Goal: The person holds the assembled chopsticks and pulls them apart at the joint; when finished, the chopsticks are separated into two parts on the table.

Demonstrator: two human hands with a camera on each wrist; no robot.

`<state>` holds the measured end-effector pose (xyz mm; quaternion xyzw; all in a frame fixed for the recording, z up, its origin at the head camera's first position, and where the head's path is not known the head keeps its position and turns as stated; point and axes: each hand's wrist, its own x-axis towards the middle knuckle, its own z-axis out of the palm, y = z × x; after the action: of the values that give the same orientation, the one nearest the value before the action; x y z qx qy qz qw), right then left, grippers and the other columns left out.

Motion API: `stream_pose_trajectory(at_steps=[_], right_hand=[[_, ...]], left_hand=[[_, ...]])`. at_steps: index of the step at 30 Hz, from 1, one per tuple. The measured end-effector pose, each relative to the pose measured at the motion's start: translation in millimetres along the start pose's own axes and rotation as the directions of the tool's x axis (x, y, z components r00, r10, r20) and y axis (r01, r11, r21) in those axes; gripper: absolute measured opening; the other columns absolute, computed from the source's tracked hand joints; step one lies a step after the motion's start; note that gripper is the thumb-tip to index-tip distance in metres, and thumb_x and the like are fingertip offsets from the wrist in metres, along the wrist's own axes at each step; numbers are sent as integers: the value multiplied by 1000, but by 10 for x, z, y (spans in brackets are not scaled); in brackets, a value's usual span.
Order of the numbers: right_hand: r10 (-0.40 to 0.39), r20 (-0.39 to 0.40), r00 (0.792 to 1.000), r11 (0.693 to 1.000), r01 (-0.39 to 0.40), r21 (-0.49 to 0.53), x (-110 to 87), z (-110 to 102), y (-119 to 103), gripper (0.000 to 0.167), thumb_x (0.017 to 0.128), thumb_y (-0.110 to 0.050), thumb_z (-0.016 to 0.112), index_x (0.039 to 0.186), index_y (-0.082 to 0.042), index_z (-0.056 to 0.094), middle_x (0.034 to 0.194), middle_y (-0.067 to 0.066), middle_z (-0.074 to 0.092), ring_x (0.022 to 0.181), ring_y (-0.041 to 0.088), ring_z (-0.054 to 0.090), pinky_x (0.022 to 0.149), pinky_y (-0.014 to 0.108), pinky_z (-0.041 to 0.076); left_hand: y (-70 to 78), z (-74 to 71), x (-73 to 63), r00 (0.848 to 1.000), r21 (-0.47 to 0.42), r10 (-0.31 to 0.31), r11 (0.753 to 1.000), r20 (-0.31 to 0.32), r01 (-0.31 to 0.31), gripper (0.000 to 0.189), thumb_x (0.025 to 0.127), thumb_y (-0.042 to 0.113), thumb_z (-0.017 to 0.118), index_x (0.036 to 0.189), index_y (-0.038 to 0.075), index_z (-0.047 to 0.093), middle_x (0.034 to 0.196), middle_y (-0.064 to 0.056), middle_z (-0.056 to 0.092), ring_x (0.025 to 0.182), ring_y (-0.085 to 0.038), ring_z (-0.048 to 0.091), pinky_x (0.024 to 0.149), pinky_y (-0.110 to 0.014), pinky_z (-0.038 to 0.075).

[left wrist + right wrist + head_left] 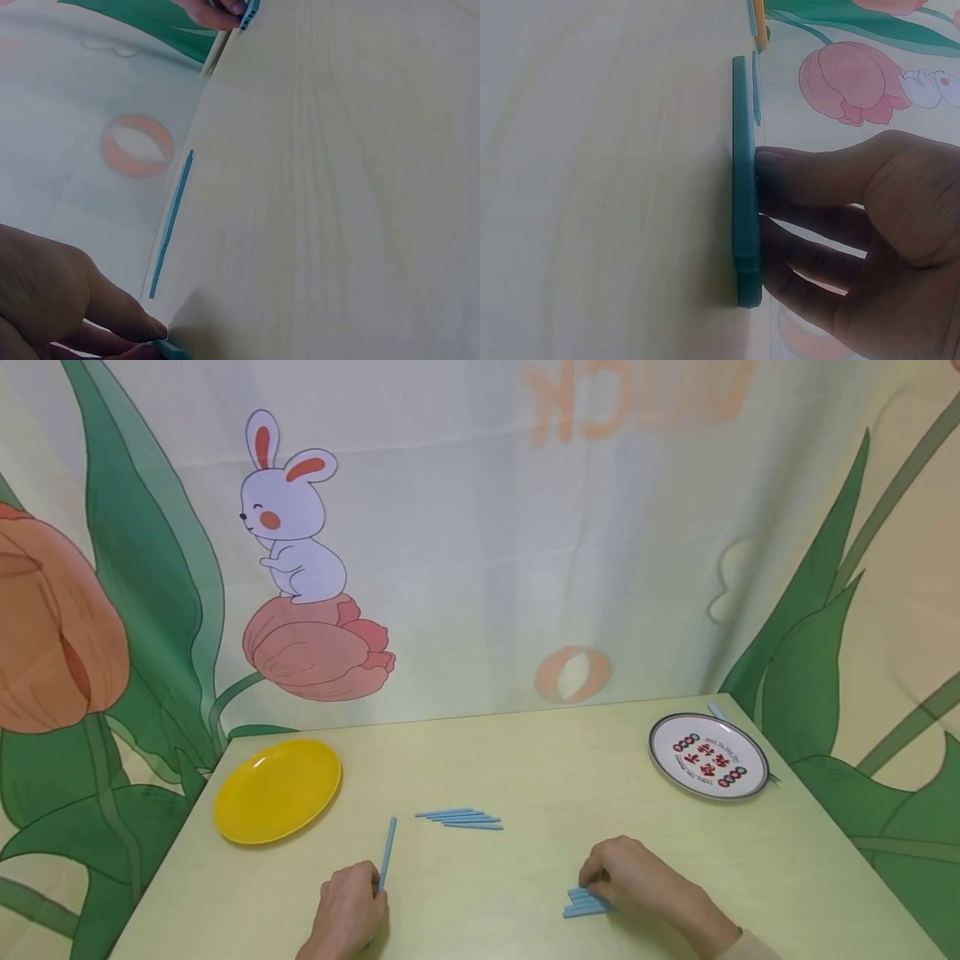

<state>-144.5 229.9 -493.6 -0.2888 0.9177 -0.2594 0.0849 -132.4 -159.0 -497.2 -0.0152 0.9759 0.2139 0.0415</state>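
My left hand is low on the table, its thumb and fingers pinching a slim blue stick that points away from me. In the left wrist view, only one end of that stick shows under the fingertips. To the right, my right hand grips several blue sticks bunched side by side on the tabletop. The right wrist view has thumb and fingers along one side of the nearest stick. Between the hands and farther back, several more blue sticks lie in a slanted row.
A yellow plate is at the table's left edge. At the far right lies a white plate with a dark rim and red print, a pale blue piece showing behind it. A printed curtain hangs behind the light wooden table.
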Motion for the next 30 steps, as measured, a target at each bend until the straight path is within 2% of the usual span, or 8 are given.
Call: stream_pose_trajectory(at_steps=[8, 18, 22, 27, 30], right_hand=[[11, 5, 1000, 1000, -11, -20, 5, -15, -3, 11, 82, -10, 74, 85, -20, 78, 86, -14, 71, 82, 1, 63, 72, 24, 53], [1, 8, 1000, 1000, -1, -28, 16, -58, -29, 8, 83, -13, 74, 85, -20, 77, 84, -14, 71, 79, -1, 62, 72, 26, 53], [-4, -22, 1000, 999, 3, -43, 40, -91, -51, 8, 84, -12, 73, 86, -18, 77, 85, -14, 71, 79, -1, 61, 72, 26, 53], [-6, -72, 997, 1000, 4, -29, 78, -151, -108, 10, 84, -8, 71, 92, -11, 77, 89, -6, 74, 83, 3, 65, 72, 25, 55], [-20, -97, 995, 1000, 19, -19, 102, -183, -134, 10, 85, -7, 71, 93, -9, 76, 89, -4, 73, 81, 2, 64, 71, 24, 54]], left_hand=[[-4, -89, 21, 995, 1, 56, 998, -77, -56, 10, 78, 1, 69, 87, -1, 69, 79, -8, 67, 69, -19, 60, 65, -40, 54], [40, -128, 47, 991, 25, 97, 995, -88, -95, 8, 79, 3, 70, 86, 1, 69, 73, -3, 62, 66, -16, 55, 61, -37, 48], [56, -136, 74, 987, 29, 116, 993, -109, -113, 8, 79, 3, 70, 86, 1, 70, 71, -2, 60, 65, -15, 53, 60, -35, 46], [110, -169, 96, 979, 47, 152, 988, -135, -146, 7, 79, 3, 69, 86, 3, 70, 70, 0, 59, 66, -14, 52, 63, -37, 45], [153, -192, 111, 980, 49, 146, 989, -137, -141, 8, 80, 3, 68, 88, 4, 70, 72, 0, 58, 66, -15, 52, 60, -36, 45]])
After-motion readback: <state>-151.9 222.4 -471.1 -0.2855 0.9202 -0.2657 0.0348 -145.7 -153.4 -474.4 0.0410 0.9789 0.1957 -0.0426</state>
